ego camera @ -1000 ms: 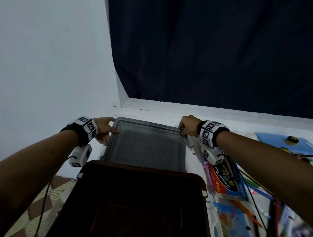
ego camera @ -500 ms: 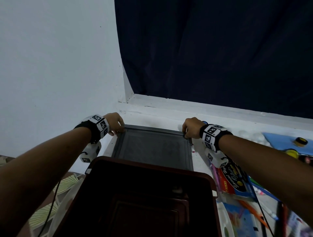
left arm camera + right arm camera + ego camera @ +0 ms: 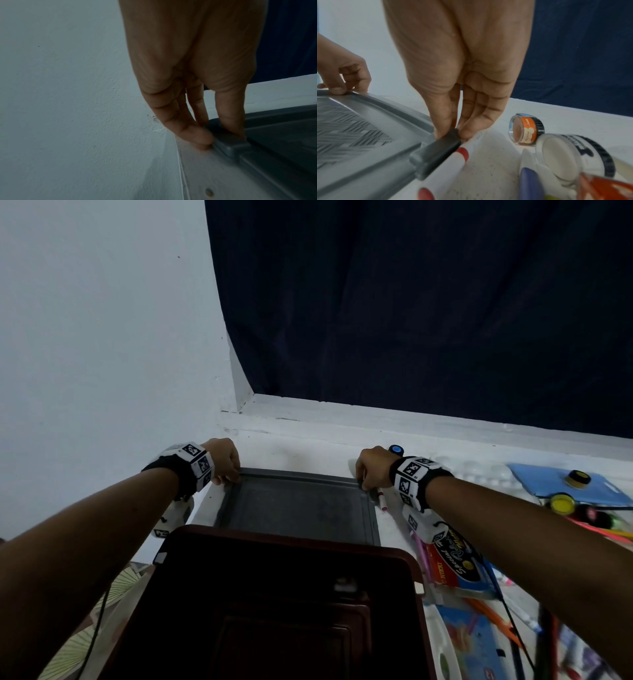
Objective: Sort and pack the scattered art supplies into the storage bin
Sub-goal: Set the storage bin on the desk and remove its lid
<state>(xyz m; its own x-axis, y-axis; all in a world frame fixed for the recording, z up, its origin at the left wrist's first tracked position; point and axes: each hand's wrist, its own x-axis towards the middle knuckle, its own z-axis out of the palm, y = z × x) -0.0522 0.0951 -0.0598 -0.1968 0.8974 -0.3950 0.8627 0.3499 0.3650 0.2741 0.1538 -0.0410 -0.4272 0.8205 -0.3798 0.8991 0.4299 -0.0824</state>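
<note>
Lying flat on the table, just past the bin point(image 3: 287, 604), the grey lid point(image 3: 298, 505) runs long from left to right. Left hand point(image 3: 222, 460) pinches its far-left corner, right hand point(image 3: 371, 469) its far-right corner.

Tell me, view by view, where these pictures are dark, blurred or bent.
Head view: dim, storage bin nearly black, art supplies at the lower right smeared, edges bowed. Left wrist: left hand soft, grey lid murky. Right wrist: brightest; marker and jars blurred up close.
</note>
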